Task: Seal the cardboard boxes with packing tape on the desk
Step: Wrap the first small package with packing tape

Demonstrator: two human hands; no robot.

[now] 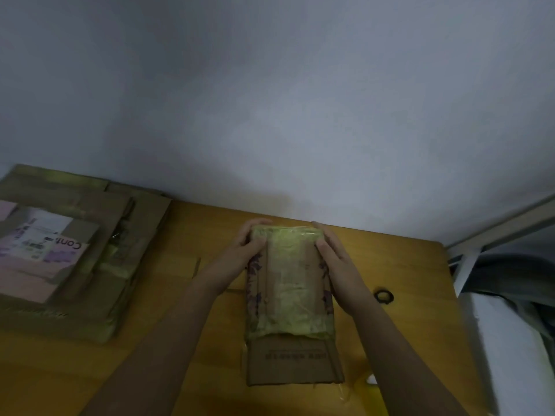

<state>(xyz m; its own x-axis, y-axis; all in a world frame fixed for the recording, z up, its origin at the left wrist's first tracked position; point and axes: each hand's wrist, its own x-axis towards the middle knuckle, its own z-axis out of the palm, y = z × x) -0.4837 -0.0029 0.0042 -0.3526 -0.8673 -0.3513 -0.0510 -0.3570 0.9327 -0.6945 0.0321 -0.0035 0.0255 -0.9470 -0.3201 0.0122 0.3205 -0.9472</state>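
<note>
Since the small cardboard box sits upright-ish near the middle of the wooden desk, close to the back wall, it looks like an easy thing to manage: thin corrugated board, probably light, stiff along the edges but a bit squashy on the broad faces. The left hand and right hand both hold it at the far top corners, fingers curled over the top edge and thumbs pressing on the front face, so it's gripped from 2 sides at once. Yellowish packing tape already runs down the front and across in a band lower down, and that glossy film is gonna be the slippery bit, so I'd grab bare cardboard at the side edges rather than the taped strip. The bottom flap has a line of printed characters, upside down from here, too blurry for me to read. There's some purple floral print down both side edges too. Off to the left is a stack of flat boxes with a white shipping label; the only thing I can make out is "Cont", the rest is mush. A black ring-shaped thing lies just right of the box, and something yellow peeks out by the right forearm, maybe the tape roll, can't tell.
</note>
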